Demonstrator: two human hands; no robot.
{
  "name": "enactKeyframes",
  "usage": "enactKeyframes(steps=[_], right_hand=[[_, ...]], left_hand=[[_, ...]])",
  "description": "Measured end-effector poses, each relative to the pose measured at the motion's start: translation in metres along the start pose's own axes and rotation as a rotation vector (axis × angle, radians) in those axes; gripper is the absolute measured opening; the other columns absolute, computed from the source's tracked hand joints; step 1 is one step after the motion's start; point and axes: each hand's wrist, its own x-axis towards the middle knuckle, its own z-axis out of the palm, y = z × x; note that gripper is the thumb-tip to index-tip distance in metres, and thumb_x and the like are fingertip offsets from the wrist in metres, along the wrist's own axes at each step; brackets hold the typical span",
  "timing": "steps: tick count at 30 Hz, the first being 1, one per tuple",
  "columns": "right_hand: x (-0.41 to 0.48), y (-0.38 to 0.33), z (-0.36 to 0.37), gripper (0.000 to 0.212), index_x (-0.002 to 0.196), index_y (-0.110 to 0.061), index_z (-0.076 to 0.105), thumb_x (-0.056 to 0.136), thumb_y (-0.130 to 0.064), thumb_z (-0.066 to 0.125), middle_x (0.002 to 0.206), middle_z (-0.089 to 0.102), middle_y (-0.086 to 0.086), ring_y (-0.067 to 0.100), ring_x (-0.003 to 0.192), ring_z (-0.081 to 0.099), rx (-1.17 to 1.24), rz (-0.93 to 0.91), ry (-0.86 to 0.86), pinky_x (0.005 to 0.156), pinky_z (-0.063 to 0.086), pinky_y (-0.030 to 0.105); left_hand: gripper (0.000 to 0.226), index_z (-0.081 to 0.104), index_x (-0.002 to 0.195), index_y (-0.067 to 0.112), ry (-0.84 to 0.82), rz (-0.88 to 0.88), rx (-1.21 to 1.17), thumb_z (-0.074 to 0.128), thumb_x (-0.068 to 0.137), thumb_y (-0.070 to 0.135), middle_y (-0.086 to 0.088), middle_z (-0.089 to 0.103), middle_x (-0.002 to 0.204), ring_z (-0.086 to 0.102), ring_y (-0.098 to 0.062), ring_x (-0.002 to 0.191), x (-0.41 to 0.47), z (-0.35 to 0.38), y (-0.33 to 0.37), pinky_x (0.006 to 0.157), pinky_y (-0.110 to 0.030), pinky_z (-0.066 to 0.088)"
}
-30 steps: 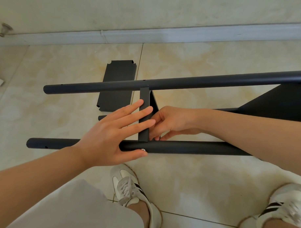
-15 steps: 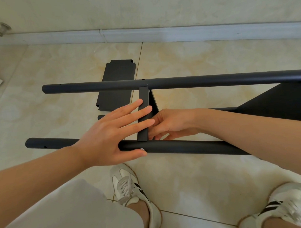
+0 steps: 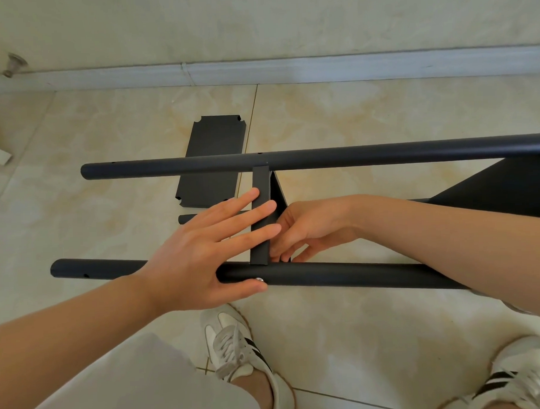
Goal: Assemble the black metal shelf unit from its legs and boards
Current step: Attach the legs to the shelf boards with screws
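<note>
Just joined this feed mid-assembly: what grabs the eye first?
Mid-frame, the left hand presses straight fingers against an edge-on black board set between two long legs, thumb beside a silver screw on the near leg. The right hand curls in behind the board's lower end; whether it holds anything is hidden. A spare board lies on the tiles behind the far leg.

Home room: glossy floor tiles (image 3: 382, 124), wall skirting (image 3: 319, 68).
</note>
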Motion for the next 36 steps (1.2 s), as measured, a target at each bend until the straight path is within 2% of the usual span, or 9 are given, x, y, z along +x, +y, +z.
enactKeyframes(steps=[3,6,10,16,21,25,31,36], right_hand=[[0.001,-0.002,-0.001,0.009,0.090,-0.018,0.075,0.092,-0.017,0.067,0.092,0.073,-0.001,0.014,0.090,0.064,-0.015,0.003,-0.011,0.089,0.053,0.031],[0.003,-0.001,-0.001,0.013,0.103,-0.013,0.072,0.094,-0.016,0.063,0.100,0.073,0.003,0.016,0.095,0.066,0.006,0.006,-0.061,0.092,0.053,0.034],[0.004,0.002,-0.002,0.014,0.103,-0.014,0.072,0.097,-0.016,0.060,0.101,0.073,0.003,0.015,0.096,0.068,0.058,0.012,-0.107,0.092,0.053,0.036],[0.009,0.005,-0.001,0.029,0.121,-0.006,0.065,0.097,-0.021,0.059,0.109,0.071,0.007,0.020,0.104,0.066,0.065,0.031,-0.110,0.097,0.053,0.040],[0.012,0.006,0.002,0.026,0.116,-0.012,0.068,0.096,-0.026,0.059,0.107,0.073,0.004,0.018,0.103,0.068,0.043,0.028,-0.122,0.092,0.055,0.036],[0.012,0.004,-0.001,0.029,0.119,-0.005,0.066,0.096,-0.022,0.060,0.106,0.071,0.006,0.018,0.098,0.068,0.033,0.016,-0.105,0.091,0.056,0.034],[0.009,0.003,-0.005,0.011,0.093,-0.014,0.073,0.095,-0.018,0.063,0.094,0.072,0.003,0.017,0.094,0.064,0.042,-0.004,-0.072,0.089,0.054,0.032],[0.009,0.000,-0.002,0.011,0.092,-0.013,0.072,0.094,-0.020,0.065,0.089,0.071,0.001,0.014,0.090,0.063,-0.020,-0.005,-0.034,0.089,0.053,0.031]], left_hand=[[0.068,0.049,0.145,0.020,-0.002,-0.005,-0.006,0.065,0.089,0.055,-0.004,0.041,0.157,0.027,-0.026,0.152,0.000,0.000,0.000,0.114,-0.053,0.039],[0.069,0.051,0.144,0.018,-0.002,-0.004,-0.005,0.067,0.088,0.055,-0.005,0.041,0.157,0.027,-0.027,0.151,0.000,0.001,-0.001,0.115,-0.053,0.039],[0.068,0.050,0.145,0.020,-0.003,-0.006,0.005,0.065,0.089,0.057,-0.003,0.041,0.157,0.026,-0.025,0.152,0.000,0.000,0.000,0.117,-0.048,0.034],[0.068,0.051,0.144,0.020,-0.003,-0.003,0.023,0.064,0.088,0.057,-0.004,0.042,0.156,0.027,-0.026,0.151,0.000,-0.001,0.001,0.118,-0.046,0.032],[0.069,0.051,0.144,0.019,-0.006,-0.003,0.024,0.066,0.088,0.056,-0.004,0.041,0.157,0.027,-0.026,0.151,0.000,-0.001,0.000,0.118,-0.047,0.033],[0.069,0.051,0.143,0.019,-0.007,-0.006,0.023,0.066,0.087,0.056,-0.004,0.042,0.156,0.028,-0.027,0.151,0.000,-0.001,0.001,0.117,-0.047,0.034],[0.068,0.052,0.143,0.019,-0.006,-0.011,0.024,0.065,0.087,0.056,-0.005,0.044,0.155,0.030,-0.028,0.150,0.001,-0.002,0.002,0.115,-0.050,0.037],[0.068,0.051,0.143,0.020,-0.014,-0.014,0.020,0.064,0.089,0.058,-0.004,0.042,0.156,0.027,-0.025,0.151,0.000,-0.001,0.001,0.118,-0.046,0.033]])
